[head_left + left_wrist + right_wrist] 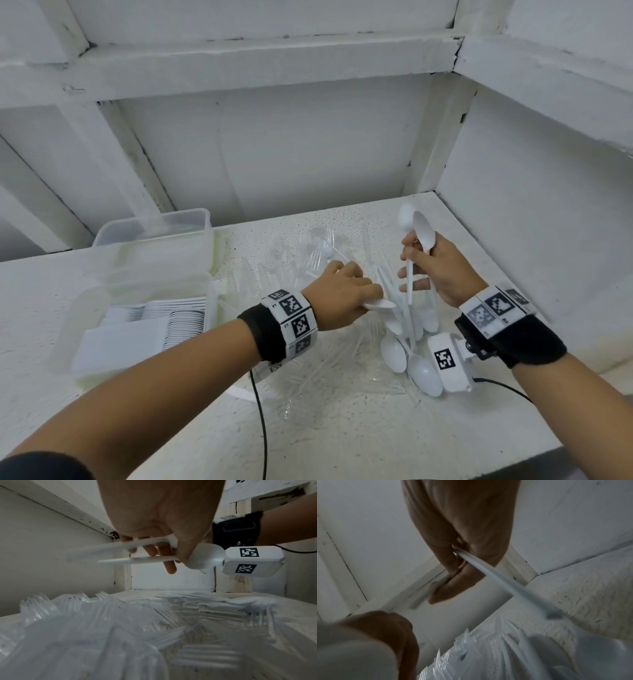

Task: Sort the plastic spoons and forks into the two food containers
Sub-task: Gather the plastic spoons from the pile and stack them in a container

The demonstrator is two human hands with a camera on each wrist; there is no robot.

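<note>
Lowest in the head view, two bare forearms reach up the frame over a speckled white desk point(342, 428), each wrist wrapped in a black band with black-and-white square markers point(294, 322); a thin black cable point(262, 428) runs down the lower centre. At the lower right of centre, opaque white plastic spoons point(400, 349) lie in a loose heap on the desk, bowls towards the bottom of the frame; just beside them hangs a white camera box point(448, 363) under the right wrist. At centre, the left hand point(342, 294) has its fingers curled round white spoons point(137, 559), two handles sticking out past the knuckles in the left wrist view. Right of it and a little higher, the right hand point(435, 267) clamps two more white spoons point(419, 233), bowls up, handles pointing down. At the left, a clear rectangular food container point(144, 308) holds rows of white spoons point(178, 322); above it sits a second clear container point(154, 233). Further up at centre, clear plastic forks point(308, 250) lie scattered on the desk, reaching towards the white back wall point(308, 154).
</note>
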